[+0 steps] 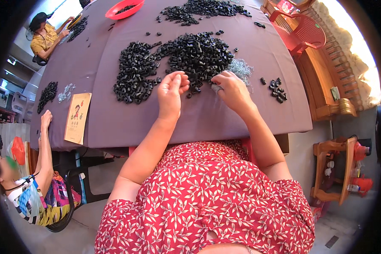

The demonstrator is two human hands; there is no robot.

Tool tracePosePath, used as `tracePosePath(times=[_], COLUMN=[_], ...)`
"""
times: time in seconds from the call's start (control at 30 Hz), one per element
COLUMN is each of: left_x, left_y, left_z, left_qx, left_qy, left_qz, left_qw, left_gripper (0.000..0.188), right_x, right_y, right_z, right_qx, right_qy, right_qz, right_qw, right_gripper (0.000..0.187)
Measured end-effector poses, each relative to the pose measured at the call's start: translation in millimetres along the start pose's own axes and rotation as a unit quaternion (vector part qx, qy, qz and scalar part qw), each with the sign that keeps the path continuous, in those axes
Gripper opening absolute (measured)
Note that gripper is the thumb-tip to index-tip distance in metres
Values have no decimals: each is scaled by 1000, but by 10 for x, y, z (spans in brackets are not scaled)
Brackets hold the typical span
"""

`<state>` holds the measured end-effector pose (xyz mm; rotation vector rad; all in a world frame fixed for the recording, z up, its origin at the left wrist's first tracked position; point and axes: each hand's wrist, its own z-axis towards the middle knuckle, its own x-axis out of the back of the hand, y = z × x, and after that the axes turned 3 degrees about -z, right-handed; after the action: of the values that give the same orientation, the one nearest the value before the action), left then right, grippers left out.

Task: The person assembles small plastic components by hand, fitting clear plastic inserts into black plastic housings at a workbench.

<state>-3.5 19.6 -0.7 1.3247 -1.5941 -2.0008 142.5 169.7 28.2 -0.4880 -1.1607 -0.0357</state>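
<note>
The left hand (172, 91) is up over the near side of the table, just before the big black pile (201, 53). Its fingers curl in and its thumb is close to them. I cannot tell if it has a small bit in it. The right hand (235, 93) is at the near right edge of the big black pile, with its fingers bent down. A grey band (216, 87) is around one finger. I cannot tell if it grips a black bit.

The big black pile is made of lots of small black bits and sits in the middle of the purple-grey cloth (216, 122). The silver bits (242, 70) lie at its right side. Another black pile (134, 78) is to the left. A few loose black bits (278, 91) lie farther right.

A red bowl (123, 9) is at the far left. A book (77, 118) lies near the left edge. Two other people sit on the left side.
</note>
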Motion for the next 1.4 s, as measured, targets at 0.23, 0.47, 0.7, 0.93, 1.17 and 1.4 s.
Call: tracePosePath(times=[0.23,0.47,0.7,0.93,1.17,1.4], left_x=[22,28,-17,34,53,16], left_y=[-73,-62,-33,-84,-74,-58], left_z=[77,14,-5,25,-67,-82], left_qx=[-29,9,30,-93,-266,-228], left_qy=[20,-21,-21,-19,-85,-109], left_qz=[78,84,66,218,570,546], left_qw=[996,996,997,971,773,799], left_gripper=[18,19,17,16,16,15], right_x=[-76,211,226,91,115,91], right_y=[82,282,226,201,299,400], right_z=[-62,-174,-226,-204,-216,-226], right_qx=[30,-104,-140,-85,-128,-135], right_qy=[56,88,21,21,24,84], right_qz=[47,124,42,-77,14,104], right_qw=[997,983,989,993,991,982], right_gripper=[26,34,23,16,18,24])
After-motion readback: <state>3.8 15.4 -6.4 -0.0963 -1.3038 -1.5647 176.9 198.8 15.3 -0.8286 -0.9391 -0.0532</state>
